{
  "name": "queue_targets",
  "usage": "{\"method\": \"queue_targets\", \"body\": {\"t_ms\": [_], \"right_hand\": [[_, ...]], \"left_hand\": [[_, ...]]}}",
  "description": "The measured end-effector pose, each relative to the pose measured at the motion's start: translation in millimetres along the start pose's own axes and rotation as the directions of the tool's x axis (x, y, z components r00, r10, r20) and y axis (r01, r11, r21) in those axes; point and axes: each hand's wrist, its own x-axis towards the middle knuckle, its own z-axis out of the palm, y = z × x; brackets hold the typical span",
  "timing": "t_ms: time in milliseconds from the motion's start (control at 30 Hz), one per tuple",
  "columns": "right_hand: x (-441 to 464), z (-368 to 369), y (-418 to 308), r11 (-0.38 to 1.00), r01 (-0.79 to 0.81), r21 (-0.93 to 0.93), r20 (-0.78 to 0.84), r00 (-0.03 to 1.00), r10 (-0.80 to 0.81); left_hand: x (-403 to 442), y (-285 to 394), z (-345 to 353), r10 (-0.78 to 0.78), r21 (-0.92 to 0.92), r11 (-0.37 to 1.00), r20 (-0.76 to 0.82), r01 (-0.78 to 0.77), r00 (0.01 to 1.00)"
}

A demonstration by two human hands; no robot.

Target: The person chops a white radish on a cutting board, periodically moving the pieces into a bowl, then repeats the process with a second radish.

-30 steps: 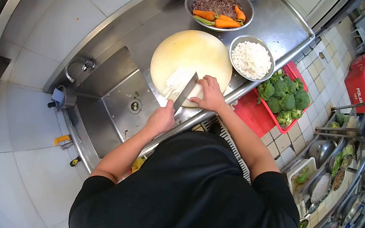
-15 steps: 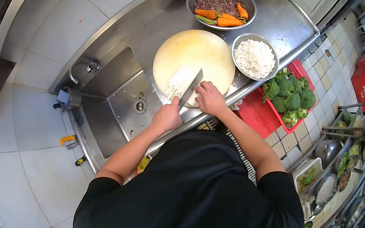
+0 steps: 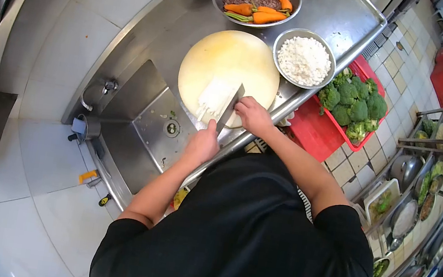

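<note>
My left hand (image 3: 201, 146) is closed around the handle of a kitchen knife (image 3: 230, 107) with a broad blade. The blade stands over the near part of a thick round cutting board (image 3: 228, 53). Thin white cut strips of food (image 3: 215, 97) lie on the board just left of the blade. Close to the blade's right side, my right hand (image 3: 255, 117) rests with curled fingers at the board's near right. What lies under those fingertips is pale and mostly hidden, so I cannot make out its kind.
A steel bowl of chopped white pieces (image 3: 303, 61) sits right of the board. Behind it stands a bowl with carrots (image 3: 262, 15) and dark chopped food. Broccoli (image 3: 352, 103) fills a red crate beside the counter edge. A steel sink (image 3: 146, 127) opens at the left.
The whole view has shifted slightly, so the counter things appear further left and up. Both hands keep nearly the same place at the board, with the knife blade still beside the right fingers.
</note>
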Motion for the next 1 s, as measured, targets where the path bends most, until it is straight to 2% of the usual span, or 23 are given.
{"method": "queue_targets", "body": {"t_ms": [167,267,300,400,500,567,700,833,967,1000], "right_hand": [[1,-3,2,1.000,-0.011,0.010,0.007,1.000,0.011],[-2,3,9,1.000,0.010,0.003,-0.008,1.000,-0.010],[-2,4,11,1.000,0.014,-0.002,-0.009,1.000,-0.014],[-1,2,11,1.000,0.015,-0.009,-0.003,1.000,-0.015],[-1,-1,12,0.999,0.041,-0.016,-0.002,0.999,-0.041],[-5,2,14,0.999,0.042,-0.017,-0.009,0.999,-0.042],[-5,-2,10,0.999,0.054,-0.010,-0.037,0.998,-0.054],[7,2,11,0.994,0.106,-0.030,-0.032,0.994,-0.107],[24,13,8,1.000,0.001,0.024,-0.010,1.000,0.000],[25,6,3,0.995,-0.041,0.086,-0.114,0.992,0.051]], "left_hand": [[18,8,-12,0.101,0.050,0.994,-0.064,-0.098,0.993],[-13,18,-23,0.018,0.059,0.998,-0.010,-0.017,1.000],[-5,5,4,0.010,0.012,1.000,-0.033,-0.010,0.999],[9,17,3,0.048,-0.036,0.998,-0.076,-0.051,0.996],[-5,22,-20,0.021,-0.012,1.000,-0.019,-0.021,1.000],[-10,14,-7,-0.033,-0.001,0.999,0.043,0.033,0.999],[18,10,22,0.032,-0.041,0.998,-0.094,-0.036,0.995],[33,5,5,0.035,-0.061,0.997,-0.164,-0.045,0.986],[22,2,-24,-0.042,-0.148,0.989,-0.233,0.007,0.972],[15,-2,-28,-0.013,-0.129,0.991,-0.258,-0.021,0.966]]}}
